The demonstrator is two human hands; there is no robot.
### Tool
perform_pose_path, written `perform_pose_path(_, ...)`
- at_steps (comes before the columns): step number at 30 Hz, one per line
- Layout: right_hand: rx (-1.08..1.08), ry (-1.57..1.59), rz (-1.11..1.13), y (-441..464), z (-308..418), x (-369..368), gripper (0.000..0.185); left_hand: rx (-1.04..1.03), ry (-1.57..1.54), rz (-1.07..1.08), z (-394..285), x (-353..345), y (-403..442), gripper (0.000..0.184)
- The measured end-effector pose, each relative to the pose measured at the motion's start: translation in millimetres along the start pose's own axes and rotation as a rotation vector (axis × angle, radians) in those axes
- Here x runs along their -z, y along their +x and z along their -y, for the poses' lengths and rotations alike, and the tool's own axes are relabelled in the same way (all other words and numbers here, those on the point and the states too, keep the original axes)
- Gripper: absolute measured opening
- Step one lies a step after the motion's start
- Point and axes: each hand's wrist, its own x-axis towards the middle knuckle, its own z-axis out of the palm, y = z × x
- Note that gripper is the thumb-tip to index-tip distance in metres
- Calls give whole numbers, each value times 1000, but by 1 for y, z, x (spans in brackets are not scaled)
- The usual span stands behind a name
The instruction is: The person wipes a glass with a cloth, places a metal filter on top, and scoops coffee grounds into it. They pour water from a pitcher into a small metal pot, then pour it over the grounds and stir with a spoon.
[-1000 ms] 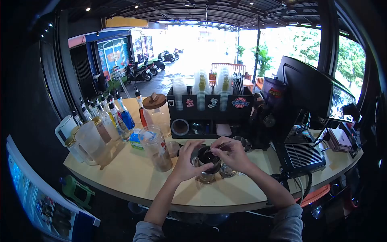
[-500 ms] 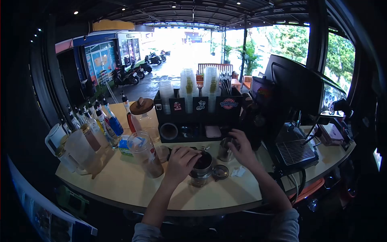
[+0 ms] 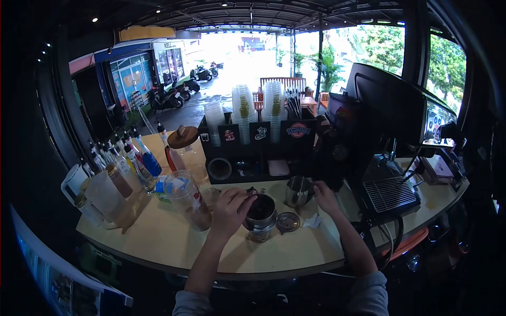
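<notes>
On the counter stands a metal drip filter (image 3: 262, 215) with dark contents, on top of a small glass (image 3: 260, 235). My left hand (image 3: 230, 209) is at the filter's left rim, its fingers pressed together round something I cannot make out. A steel pitcher (image 3: 297, 193) stands to the right of the filter. Just right of that pitcher is my right hand (image 3: 326, 197), fingers curled near its handle side; whether they grip it cannot be told. A round metal lid (image 3: 288, 222) lies beside the filter, near a crumpled white paper (image 3: 312, 221).
A tall plastic cup (image 3: 188, 203) and a wooden-lidded jar (image 3: 188, 155) stand left. Syrup bottles (image 3: 124, 160) and jugs (image 3: 104, 197) are farther left. Behind is a black organizer (image 3: 258, 158) with stacked cups. An espresso machine (image 3: 390, 192) stands right.
My right hand has left the filter and moved right to beside the steel pitcher. My left hand has stayed near the filter's rim. The camera view has shifted slightly.
</notes>
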Motion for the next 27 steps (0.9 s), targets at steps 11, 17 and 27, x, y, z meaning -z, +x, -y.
perform_pose_path(11,-42,436,108,2,13,-6,19,58,50,-102,-17,15,4,11)
perform_pose_path(17,208,514,188,11,97,26,15,49,61,-186,-21,22,7,12)
perform_pose_path(27,331,503,411,17,185,44,15,59,40,-234,-17,23,-1,14)
